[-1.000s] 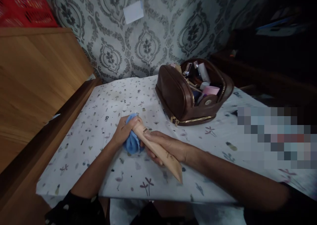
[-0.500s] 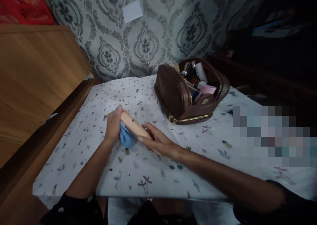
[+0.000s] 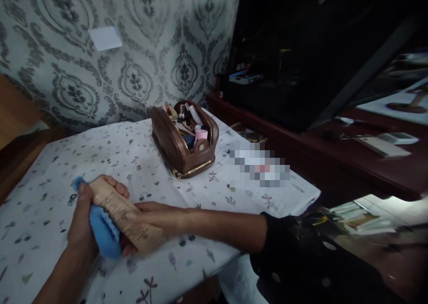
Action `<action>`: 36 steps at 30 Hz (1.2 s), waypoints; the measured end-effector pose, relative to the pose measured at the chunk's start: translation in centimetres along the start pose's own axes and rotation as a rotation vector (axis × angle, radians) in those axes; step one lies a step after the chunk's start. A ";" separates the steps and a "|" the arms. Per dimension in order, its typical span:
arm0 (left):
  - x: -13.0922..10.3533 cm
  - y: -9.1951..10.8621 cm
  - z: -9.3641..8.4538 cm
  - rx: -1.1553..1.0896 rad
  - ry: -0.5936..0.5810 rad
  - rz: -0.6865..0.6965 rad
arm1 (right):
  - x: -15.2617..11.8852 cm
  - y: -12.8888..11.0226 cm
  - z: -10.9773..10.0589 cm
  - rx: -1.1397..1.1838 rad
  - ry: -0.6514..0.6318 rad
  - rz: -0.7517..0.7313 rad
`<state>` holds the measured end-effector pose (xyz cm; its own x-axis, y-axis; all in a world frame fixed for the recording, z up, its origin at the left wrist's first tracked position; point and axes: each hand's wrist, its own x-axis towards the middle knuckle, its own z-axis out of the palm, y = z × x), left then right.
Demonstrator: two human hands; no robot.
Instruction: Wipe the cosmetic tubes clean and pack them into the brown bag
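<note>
A beige cosmetic tube, its printed side facing me, lies tilted between my two hands. My left hand is closed around its upper end, thumb on the near side and fingertips showing at the far edge. Bunched in that same hand, against the tube, is a blue cloth. My right hand grips the lower part of the tube, thumb lying over the print and some fingers hidden behind it. Both hands are just over the patterned tablecloth.
An open brown makeup bag full of cosmetics stands behind my hands. To its right lies a pixelated item. A dark red cabinet with a large black screen borders the table's right side; brown wood is at left.
My view has swung right, bringing the cabinet and screen in. The tube has turned so that its printed text shows. Both hands still hold it, with the cloth in the left.
</note>
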<state>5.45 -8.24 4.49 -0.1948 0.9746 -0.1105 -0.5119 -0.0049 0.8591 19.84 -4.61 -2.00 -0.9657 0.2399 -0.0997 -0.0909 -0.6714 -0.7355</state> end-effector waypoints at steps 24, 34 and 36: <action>1.7 -2.1 -2.1 0.732 0.138 0.193 | -2.5 -2.8 1.1 -0.832 0.751 -0.500; 1.1 -3.0 -0.5 0.908 0.084 0.276 | -2.7 -4.3 1.1 -0.609 0.649 -0.726; 0.9 -2.8 0.4 0.885 0.107 0.284 | -2.7 -4.1 1.3 -0.595 0.646 -0.704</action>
<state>7.03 -7.23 2.18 -0.3130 0.9372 0.1542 0.3819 -0.0245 0.9239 22.51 -3.37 2.16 -0.4224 0.8676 0.2624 -0.2682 0.1569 -0.9505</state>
